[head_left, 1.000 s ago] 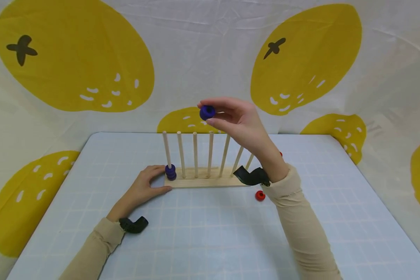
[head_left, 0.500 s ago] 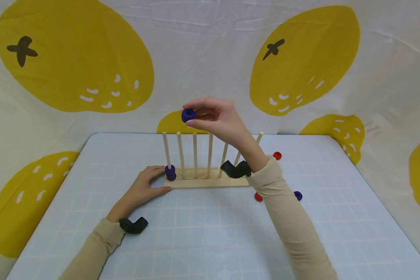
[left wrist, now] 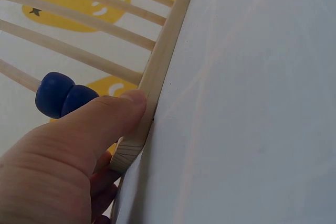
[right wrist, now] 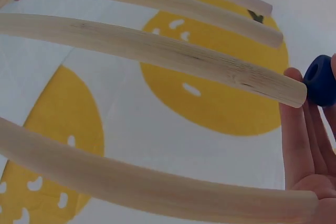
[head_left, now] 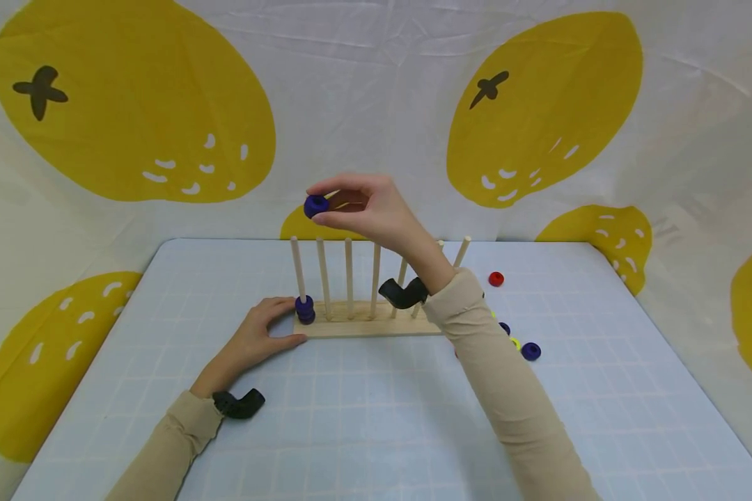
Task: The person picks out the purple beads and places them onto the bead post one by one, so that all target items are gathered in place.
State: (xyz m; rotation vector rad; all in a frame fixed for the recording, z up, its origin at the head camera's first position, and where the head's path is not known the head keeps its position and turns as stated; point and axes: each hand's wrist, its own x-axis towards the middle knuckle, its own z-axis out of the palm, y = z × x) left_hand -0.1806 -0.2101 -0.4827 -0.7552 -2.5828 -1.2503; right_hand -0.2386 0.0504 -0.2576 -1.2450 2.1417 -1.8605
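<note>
A wooden peg rack (head_left: 357, 327) with a row of upright pegs stands on the table. My left hand (head_left: 257, 332) grips its left end, the thumb along the front edge and the fingers behind. Blue beads (head_left: 305, 310) are stacked low on the leftmost peg, right by that hand. Above the pegs on the left side, my right hand (head_left: 370, 207) pinches another blue bead (head_left: 316, 206) between thumb and fingertips. In the right wrist view this held bead (right wrist: 320, 81) shows its hole and overlaps a peg's tip. The right forearm hides part of the rack's right end.
Right of the rack lie loose beads: a red one (head_left: 496, 279) toward the back, a blue one (head_left: 530, 351) nearer, and others partly behind the right sleeve (head_left: 501, 376). A fabric backdrop (head_left: 363, 104) with yellow fruit prints hangs behind the table.
My right hand has moved left with the blue bead, from over the rack's middle toward the leftmost pegs. More loose beads show at the right. The left hand has stayed put.
</note>
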